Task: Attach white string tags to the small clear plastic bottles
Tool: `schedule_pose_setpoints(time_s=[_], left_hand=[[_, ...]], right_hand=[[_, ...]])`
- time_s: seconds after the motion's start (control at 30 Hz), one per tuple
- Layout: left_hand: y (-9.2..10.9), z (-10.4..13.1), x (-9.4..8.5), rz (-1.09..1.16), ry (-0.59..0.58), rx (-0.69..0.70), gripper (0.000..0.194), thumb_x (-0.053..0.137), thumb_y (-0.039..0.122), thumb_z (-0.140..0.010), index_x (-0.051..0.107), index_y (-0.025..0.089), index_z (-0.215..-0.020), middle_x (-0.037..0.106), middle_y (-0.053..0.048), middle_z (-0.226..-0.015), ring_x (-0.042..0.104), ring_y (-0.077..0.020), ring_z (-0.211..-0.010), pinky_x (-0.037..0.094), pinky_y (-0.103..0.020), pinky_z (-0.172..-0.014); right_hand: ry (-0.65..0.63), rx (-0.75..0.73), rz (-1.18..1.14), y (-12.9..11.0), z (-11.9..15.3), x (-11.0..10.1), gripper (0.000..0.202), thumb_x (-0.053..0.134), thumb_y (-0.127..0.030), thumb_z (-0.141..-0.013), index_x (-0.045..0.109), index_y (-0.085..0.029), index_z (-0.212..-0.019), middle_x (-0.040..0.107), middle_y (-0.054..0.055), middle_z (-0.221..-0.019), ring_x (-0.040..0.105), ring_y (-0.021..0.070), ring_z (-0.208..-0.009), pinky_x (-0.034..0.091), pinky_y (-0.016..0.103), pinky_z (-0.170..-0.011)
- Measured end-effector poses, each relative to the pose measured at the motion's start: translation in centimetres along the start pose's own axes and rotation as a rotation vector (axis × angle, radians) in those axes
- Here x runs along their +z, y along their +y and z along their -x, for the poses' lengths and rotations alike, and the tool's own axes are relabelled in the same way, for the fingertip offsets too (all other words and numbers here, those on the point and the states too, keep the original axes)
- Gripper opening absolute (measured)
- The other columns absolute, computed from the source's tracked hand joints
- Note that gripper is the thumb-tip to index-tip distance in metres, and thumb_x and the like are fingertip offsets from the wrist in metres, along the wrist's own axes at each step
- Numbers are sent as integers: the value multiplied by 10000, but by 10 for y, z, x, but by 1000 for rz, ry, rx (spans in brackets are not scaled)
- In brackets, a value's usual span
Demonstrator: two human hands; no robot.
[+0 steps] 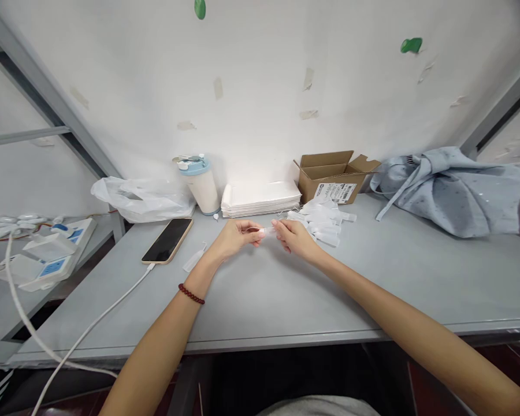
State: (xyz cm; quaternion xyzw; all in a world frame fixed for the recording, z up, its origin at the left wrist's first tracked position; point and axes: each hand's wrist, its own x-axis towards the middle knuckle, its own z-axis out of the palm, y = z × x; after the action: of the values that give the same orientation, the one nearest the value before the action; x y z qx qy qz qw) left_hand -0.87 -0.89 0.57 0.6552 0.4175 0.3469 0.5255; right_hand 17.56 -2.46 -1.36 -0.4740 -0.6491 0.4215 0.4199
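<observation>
In front of me, my left hand and my right hand meet over the table, fingertips pinched. Between them is a small translucent plastic piece, gripped from both ends and largely covered by the fingers. Just beyond my right hand lies a heap of translucent white plastic pieces. One similar clear piece with a thin curved tip rests alone to the left of my left wrist. A tiny white bit is on the table beyond the left hand.
Along the wall stand a plastic bag, a tumbler, a stack of white packets, an open cardboard box and a blue cloth bag. A phone with a charging cable lies left on the grey table.
</observation>
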Motion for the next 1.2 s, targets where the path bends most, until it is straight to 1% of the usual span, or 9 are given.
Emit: schedule_pose_setpoints(time_s=[0.1, 0.2, 0.4, 0.53, 0.6, 0.73, 0.83, 0.97, 1.2], left_hand=[[-4, -2, 3, 21, 0, -8, 342, 801, 388, -589, 692, 138, -797, 638, -11, -692, 570, -126, -631, 498, -317, -697], [-7, -3, 4, 68, 4, -62, 350, 806, 372, -584, 700, 130, -814, 641, -22, -704, 576, -133, -644, 496, -318, -690], [-6, -4, 1, 246, 43, -126, 275, 792, 349, -622, 698, 111, -724, 647, -51, -722, 565, -112, -626, 481, -274, -640], [-5, -4, -2, 344, 63, -175, 272, 812, 323, -604, 705, 103, -722, 657, -56, -721, 570, -104, -638, 477, -253, -643], [-5, -3, -2, 319, 51, -172, 275, 821, 318, -597, 712, 104, -733, 662, -54, -729, 577, -106, -658, 480, -254, -667], [-8, -3, 0, 235, 31, -125, 300, 839, 311, -570, 722, 119, -769, 661, -38, -720, 580, -119, -670, 494, -284, -708], [-9, -4, 1, 246, 25, -143, 306, 832, 330, -588, 715, 112, -768, 666, -52, -741, 592, -126, -687, 501, -294, -731], [-8, -4, 1, 270, 32, -204, 306, 751, 395, -693, 678, 101, -731, 666, -84, -749, 607, -132, -669, 512, -296, -696], [-5, -3, 0, 245, -45, -254, 369, 687, 461, -741, 651, 95, -714, 610, -51, -640, 580, -124, -572, 489, -266, -583]], right_hand=[[-95, 206, -217, 0, -1, -2, 459, 505, -577, -821, 343, -211, -597, 285, -84, -494, 233, 51, -389, 281, 220, -365], [-96, 213, -233, 1, -1, -2, 452, 480, -611, -820, 397, -202, -646, 315, -83, -498, 268, 58, -388, 326, 226, -378], [108, -263, 313, 8, -2, 0, 231, 482, -372, -877, 539, -171, -978, 573, 16, -713, 515, 145, -616, 421, 269, -571], [135, -454, 415, 10, -1, 0, 195, 470, -304, -875, 572, -152, -943, 618, 83, -858, 540, 166, -707, 423, 287, -630], [130, -394, 397, 7, -1, -1, 205, 446, -314, -888, 573, -162, -833, 595, 42, -709, 525, 158, -637, 408, 285, -617], [28, -79, 193, 2, -1, -3, 397, 412, -415, -898, 445, -196, -569, 448, -32, -451, 456, 122, -443, 380, 266, -519], [19, -20, 109, 4, -2, -3, 363, 462, -430, -870, 527, -177, -618, 495, -29, -466, 469, 114, -435, 381, 255, -499], [133, -165, 133, 8, -1, 1, 221, 559, -336, -814, 637, -162, -927, 635, 10, -675, 555, 134, -558, 450, 269, -563], [262, -491, 252, 11, 3, 7, 132, 547, -233, -819, 634, -187, -907, 685, 74, -916, 611, 181, -786, 516, 313, -653]])
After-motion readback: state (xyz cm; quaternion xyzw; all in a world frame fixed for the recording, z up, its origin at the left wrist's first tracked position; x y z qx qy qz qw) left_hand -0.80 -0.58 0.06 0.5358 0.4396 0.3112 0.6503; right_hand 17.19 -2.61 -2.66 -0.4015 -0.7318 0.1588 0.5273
